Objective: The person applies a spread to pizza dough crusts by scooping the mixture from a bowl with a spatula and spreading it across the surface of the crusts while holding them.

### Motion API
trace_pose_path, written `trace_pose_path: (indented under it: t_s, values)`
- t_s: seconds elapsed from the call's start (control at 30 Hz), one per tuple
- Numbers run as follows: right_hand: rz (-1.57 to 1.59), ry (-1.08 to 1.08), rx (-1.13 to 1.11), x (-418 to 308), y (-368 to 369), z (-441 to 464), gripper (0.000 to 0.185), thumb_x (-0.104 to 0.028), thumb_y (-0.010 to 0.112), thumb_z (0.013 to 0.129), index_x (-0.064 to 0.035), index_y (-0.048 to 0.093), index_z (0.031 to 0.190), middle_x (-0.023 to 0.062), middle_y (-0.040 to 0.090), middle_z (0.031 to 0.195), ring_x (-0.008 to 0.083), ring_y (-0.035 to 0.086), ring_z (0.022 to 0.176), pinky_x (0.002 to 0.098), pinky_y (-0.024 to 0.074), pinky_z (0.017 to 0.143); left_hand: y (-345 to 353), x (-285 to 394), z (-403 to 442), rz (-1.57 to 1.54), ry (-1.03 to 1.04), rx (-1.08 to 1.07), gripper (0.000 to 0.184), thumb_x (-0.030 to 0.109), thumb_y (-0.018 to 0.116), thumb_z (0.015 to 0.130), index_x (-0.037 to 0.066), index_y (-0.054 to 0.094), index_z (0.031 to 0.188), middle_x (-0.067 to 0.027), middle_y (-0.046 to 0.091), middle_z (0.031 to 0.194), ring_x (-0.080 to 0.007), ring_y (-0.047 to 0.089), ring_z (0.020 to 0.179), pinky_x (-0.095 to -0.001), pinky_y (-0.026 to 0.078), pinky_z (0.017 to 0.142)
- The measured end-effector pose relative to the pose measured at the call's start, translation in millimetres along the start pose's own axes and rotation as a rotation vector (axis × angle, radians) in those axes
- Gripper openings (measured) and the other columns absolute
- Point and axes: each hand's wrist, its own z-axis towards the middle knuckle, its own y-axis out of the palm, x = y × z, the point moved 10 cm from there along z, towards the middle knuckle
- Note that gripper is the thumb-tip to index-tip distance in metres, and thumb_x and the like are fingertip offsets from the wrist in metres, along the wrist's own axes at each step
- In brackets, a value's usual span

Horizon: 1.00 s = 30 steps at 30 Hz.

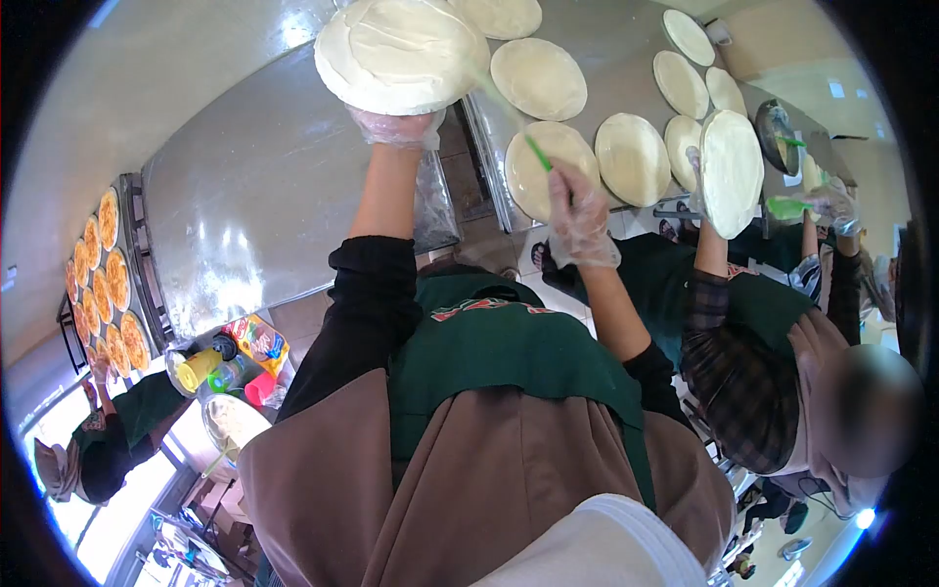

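My gloved left hand (396, 127) is closed under a round flat base spread with white cream (401, 59), holding it up from below over the metal table. The cream's surface shows uneven swirls. My gloved right hand (579, 217) grips the green handle of a spatula (537, 154). Its pale, blurred blade reaches up and left to the right edge of the cream-covered base. Just beyond my right hand, another pale round base (550, 171) rests on the table, with a further round base (538, 80) behind it.
A bare metal tabletop (264, 166) spans the left. Several cream-topped rounds stand at the right, where a co-worker's gloved hand (836, 205) holds a green tool near a raised round (732, 174). Orange-topped rounds (117, 279) and containers (201, 369) are at far left.
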Motion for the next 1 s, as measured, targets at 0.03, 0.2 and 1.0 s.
trace_pose_path:
  t_s: [0.03, 0.2, 1.0]
  values:
    - [-0.001, 0.001, 0.003, 2.6, -1.4, 6.2, 0.019, -0.013, 0.056, 0.088, -0.0053, 0.064, 0.103, 0.0192, 0.065, 0.087, 0.0301, 0.066, 0.080, 0.0336, 0.0503, 0.071, -1.2, 5.8, 3.9, 0.010, 0.002, -0.031, 0.070, 0.037, 0.074, 0.071, 0.007, 0.047, 0.128, -0.0128, 0.054, 0.124, -0.0301, 0.052, 0.114, -0.0413, 0.043, 0.096]
    - [-0.097, 0.100, -0.047, 9.2, 11.5, 6.0, 0.019, -0.014, 0.054, 0.089, -0.0049, 0.064, 0.103, 0.0200, 0.065, 0.088, 0.0339, 0.064, 0.082, 0.0349, 0.0498, 0.073, 4.5, 7.7, 6.9, -0.166, -0.082, -0.015, 0.076, 0.036, 0.073, 0.071, 0.008, 0.040, 0.133, -0.0121, 0.051, 0.127, -0.0302, 0.051, 0.115, -0.0430, 0.041, 0.097]
    - [-0.208, -0.040, -0.274, -13.7, 20.0, 75.4, 0.016, -0.017, 0.053, 0.089, -0.0094, 0.061, 0.101, 0.0188, 0.063, 0.080, 0.0355, 0.061, 0.070, 0.0416, 0.0474, 0.061, 82.9, -9.8, -76.5, -1.470, -1.246, -0.074, 0.048, 0.035, 0.041, 0.094, 0.005, 0.041, 0.131, -0.0127, 0.054, 0.125, -0.0266, 0.057, 0.107, -0.0423, 0.051, 0.088]
